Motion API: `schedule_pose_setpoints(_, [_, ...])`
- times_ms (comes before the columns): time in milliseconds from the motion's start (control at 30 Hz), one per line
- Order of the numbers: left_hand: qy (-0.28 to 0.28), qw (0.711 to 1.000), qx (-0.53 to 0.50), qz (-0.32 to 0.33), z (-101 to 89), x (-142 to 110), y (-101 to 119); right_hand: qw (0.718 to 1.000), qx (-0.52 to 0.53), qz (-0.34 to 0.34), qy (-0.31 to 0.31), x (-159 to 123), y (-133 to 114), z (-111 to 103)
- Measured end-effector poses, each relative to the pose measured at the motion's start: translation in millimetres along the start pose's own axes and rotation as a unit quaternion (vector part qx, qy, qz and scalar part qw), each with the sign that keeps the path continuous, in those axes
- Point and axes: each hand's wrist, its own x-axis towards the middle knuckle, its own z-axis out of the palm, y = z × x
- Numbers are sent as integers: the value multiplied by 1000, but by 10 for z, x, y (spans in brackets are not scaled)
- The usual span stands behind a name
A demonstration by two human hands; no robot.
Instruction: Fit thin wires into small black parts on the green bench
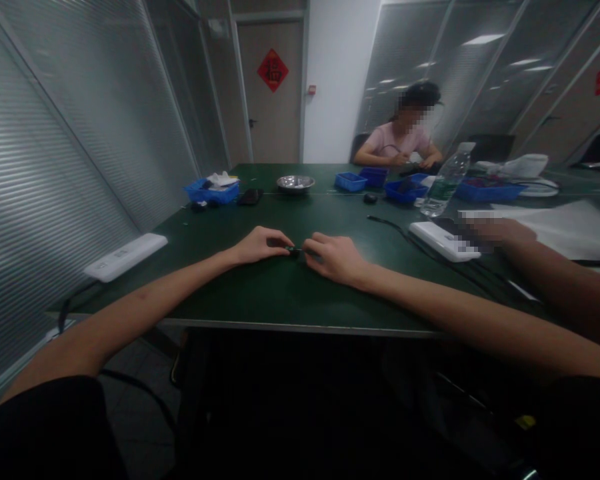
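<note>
My left hand (pixel 261 245) is over the green table, its thumb and fingertips pinched on a small dark part (pixel 293 252). What kind of part it is cannot be made out. Close on its right is my right hand (pixel 334 257), with fingers curled in and the back of the hand turned up. A thin light sliver shows between the two hands, against the dark part; whether my right fingers grip it is hidden. Both forearms reach in across the front edge of the green table (pixel 260 303).
Blue bins (pixel 211 193), a steel bowl (pixel 295 185) and a dark phone (pixel 251 197) lie farther back. On the right are a power strip (pixel 445 241), a water bottle (pixel 449 180) and another person's arm (pixel 555 260). Another power strip (pixel 126 257) lies left. A person (pixel 403 143) sits opposite.
</note>
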Motion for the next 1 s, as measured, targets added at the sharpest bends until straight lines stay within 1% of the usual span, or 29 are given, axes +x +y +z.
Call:
schedule_pose_setpoints(267, [5, 1000, -5, 18, 10, -10, -48, 998, 67, -19, 3, -6, 41, 27])
schedule_pose_setpoints(433, [14, 999, 26, 40, 28, -22, -35, 993, 113, -30, 14, 9, 122, 124])
schedule_pose_setpoints(567, [20, 996, 52, 66, 54, -25, 11, 983, 178, -42, 18, 36, 180, 191])
schedule_pose_setpoints(633, [8, 996, 45, 73, 65, -12, 28, 977, 208, -43, 14, 47, 181, 194])
schedule_pose_setpoints(733, [-17, 998, 11, 66, 72, 17, 27, 973, 228, -42, 12, 52, 163, 184])
schedule_pose_setpoints(833, [-23, 998, -14, 58, 70, 36, 3, 973, 225, -46, 19, 50, 156, 186])
schedule_pose_setpoints(1000, [-20, 999, -1, 44, 50, 28, -10, 972, 226, -50, 31, 43, 160, 186])
